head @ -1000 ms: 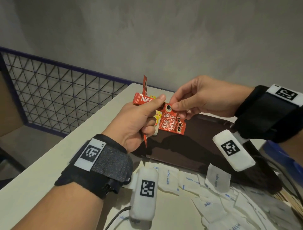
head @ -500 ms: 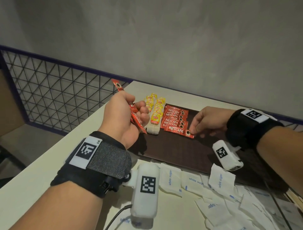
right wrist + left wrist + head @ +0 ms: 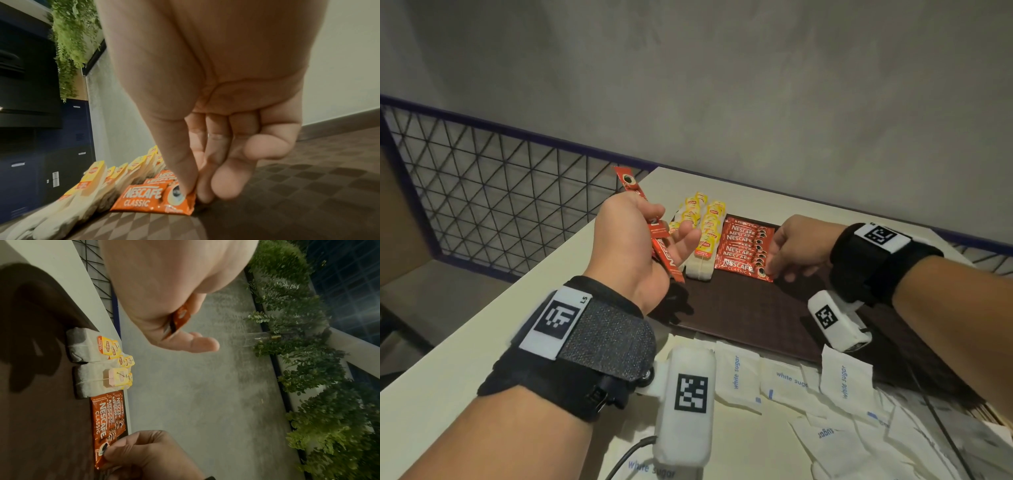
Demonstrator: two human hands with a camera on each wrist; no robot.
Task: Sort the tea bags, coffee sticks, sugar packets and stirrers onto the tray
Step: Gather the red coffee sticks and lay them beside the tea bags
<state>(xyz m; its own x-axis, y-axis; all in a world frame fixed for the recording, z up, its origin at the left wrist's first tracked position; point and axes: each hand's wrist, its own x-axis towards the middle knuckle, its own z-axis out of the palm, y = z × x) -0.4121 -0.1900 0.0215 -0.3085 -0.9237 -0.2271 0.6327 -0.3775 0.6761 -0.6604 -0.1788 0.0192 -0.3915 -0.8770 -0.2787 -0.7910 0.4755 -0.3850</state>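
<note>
Tea bags (image 3: 702, 236) and coffee sticks (image 3: 744, 248) are laid on tray (image 3: 750, 318). Right hand (image 3: 796, 246) grip pinches nearest stick (image 3: 156, 198); left hand (image 3: 633, 245) grip clasps spare sticks (image 3: 659, 241). Sugar packets (image 3: 791, 387) remain on bench (image 3: 465, 342); stirrers not discernible.

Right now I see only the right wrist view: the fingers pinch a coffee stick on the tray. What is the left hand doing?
Observer: The left hand grips several red coffee sticks and is not putting them down yet.
Operator: Where is it?
Observer: It is raised over the left edge of the tray, beside the tea bags.
Operator: Are the sugar packets on the tray?
Observer: No. The sugar packets lie loose on the table, along the tray's near edge.
</note>
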